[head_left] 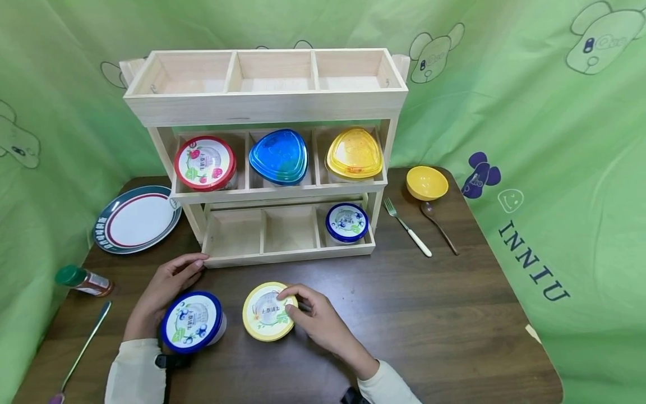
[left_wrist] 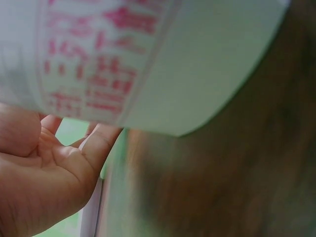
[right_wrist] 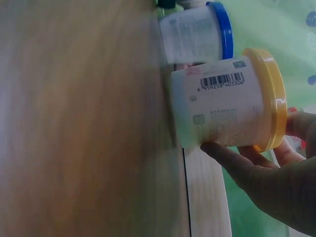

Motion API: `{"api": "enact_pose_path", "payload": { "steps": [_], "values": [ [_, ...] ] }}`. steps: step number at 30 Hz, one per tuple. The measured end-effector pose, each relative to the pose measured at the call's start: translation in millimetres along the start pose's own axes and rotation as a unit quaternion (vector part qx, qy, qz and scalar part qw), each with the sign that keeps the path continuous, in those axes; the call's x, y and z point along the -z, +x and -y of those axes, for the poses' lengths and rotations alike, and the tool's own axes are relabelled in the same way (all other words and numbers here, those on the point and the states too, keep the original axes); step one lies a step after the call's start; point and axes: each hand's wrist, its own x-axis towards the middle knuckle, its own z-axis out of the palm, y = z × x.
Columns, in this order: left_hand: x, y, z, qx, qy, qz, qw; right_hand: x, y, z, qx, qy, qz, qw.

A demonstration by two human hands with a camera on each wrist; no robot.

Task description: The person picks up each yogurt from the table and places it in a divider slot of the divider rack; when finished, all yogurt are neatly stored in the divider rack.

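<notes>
Two lidded tubs stand near the tabletop's front edge. My left hand (head_left: 164, 289) lies relaxed, fingers straight, beside the blue-lidded tub (head_left: 192, 321), holding nothing. My right hand (head_left: 315, 317) curls its fingers round the yellow-lidded tub (head_left: 267, 311). It looks light, smooth-walled, probably slippery; best gripped just under the lid's rim.

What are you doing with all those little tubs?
A person sits at a brown table before a wooden shelf. The right hand grips a yellow-lidded tub. The left hand rests beside a blue-lidded tub, fingers by the shelf's bottom edge. Four more tubs already sit in the shelf.
</notes>
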Motion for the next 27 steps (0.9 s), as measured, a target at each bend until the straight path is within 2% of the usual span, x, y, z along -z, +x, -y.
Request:
{"api": "enact_pose_path", "payload": {
  "steps": [8,15,21,27],
  "values": [
    [-0.3,2.3,-0.4,0.004,-0.003,0.007,1.0000,23,-5.9,4,-0.005,-0.002,-0.028,0.9996],
    [1.1,3.9,-0.8,0.007,0.005,0.002,1.0000,41,-12.0,9,0.006,0.007,-0.081,0.9967],
    [0.6,-0.5,0.5,0.009,-0.001,0.003,1.0000,53,-15.0,10,0.004,0.008,-0.113,0.9936],
    [0.3,-0.6,-1.1,-0.001,-0.002,0.006,1.0000,67,-13.6,19,0.032,0.004,-0.147,0.9886]
  ]
}}
